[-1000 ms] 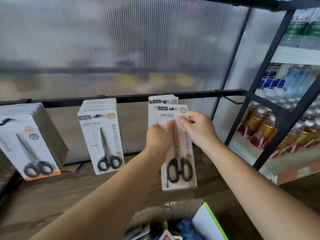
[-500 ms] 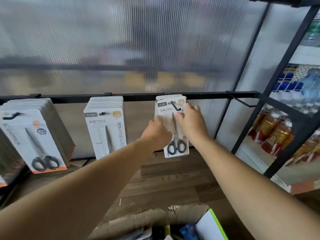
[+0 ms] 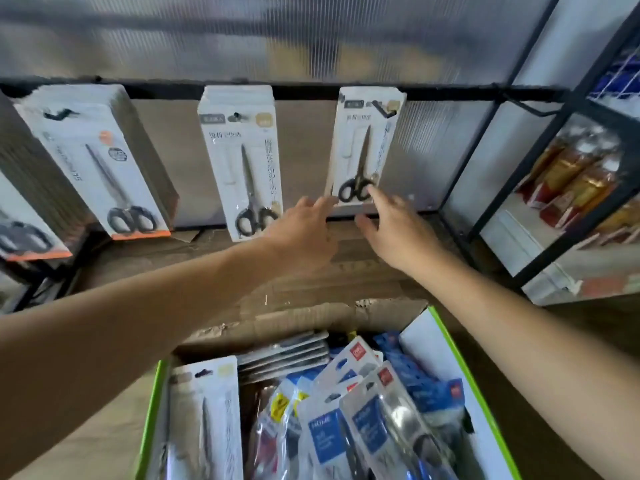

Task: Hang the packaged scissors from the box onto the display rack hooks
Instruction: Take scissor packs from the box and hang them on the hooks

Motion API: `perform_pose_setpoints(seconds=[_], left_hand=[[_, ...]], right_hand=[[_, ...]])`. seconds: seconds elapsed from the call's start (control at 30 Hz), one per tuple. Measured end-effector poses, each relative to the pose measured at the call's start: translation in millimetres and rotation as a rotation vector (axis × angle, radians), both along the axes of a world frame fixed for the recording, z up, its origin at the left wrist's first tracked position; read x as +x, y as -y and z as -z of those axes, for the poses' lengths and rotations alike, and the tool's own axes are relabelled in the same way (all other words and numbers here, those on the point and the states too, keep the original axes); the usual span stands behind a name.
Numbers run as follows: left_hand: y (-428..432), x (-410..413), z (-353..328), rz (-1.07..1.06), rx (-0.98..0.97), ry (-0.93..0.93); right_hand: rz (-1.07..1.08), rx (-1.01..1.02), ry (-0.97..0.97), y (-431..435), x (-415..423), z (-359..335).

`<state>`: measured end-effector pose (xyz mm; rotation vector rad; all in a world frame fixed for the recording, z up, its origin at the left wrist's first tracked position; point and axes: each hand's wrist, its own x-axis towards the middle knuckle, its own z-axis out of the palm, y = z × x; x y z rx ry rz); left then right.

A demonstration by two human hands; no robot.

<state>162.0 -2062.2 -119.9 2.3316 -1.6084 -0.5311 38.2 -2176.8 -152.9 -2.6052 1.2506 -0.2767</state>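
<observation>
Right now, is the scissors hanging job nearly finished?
Not nearly. Done: full stacks hang on the rail, and the rightmost pack sits on its hook. In hand: nothing; the left hand and right hand are open by its lower edge. Left: the box holds many more packs, including a white scissors pack, and a bare hook waits farther right.
</observation>
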Motion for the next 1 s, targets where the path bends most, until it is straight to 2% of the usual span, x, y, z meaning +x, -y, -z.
perform_pose_setpoints(seconds=[0.13, 0.33, 0.43, 0.57, 0.67, 0.77, 0.83, 1.0], left_hand=[[-48.0, 3.6, 18.6, 0.063, 0.049, 0.009], [-108.6, 25.7, 49.9, 0.206, 0.251, 0.068], [-126.9, 40.9, 60.1, 0.219, 0.356, 0.064], [-147.8, 55.6, 74.0, 0.263, 0.471, 0.057], [-153.1, 61.3, 78.5, 0.287, 0.475, 0.048], [-147.6, 62.1, 77.0, 0.299, 0.415, 0.011], [-142.1, 62.0, 72.2, 0.317, 0.371, -0.042], [-126.6, 70.1, 55.3, 0.209, 0.227, -0.154]], right_hand=[[-0.179, 0.016, -0.101, -48.0, -10.0, 13.8], [-0.358, 0.014, -0.328, -110.5, -4.7, 31.1], [-0.425, -0.005, -0.392, -135.0, 10.9, 28.4], [-0.553, -0.069, -0.578, -158.9, 30.0, 26.5], [-0.584, -0.079, -0.634, -164.0, 40.7, 27.4], [-0.521, 0.006, -0.593, -166.8, 42.5, 30.3], [-0.480, 0.132, -0.497, -168.7, 38.8, 30.9], [-0.341, 0.421, -0.039, -162.9, 30.9, 22.5]])
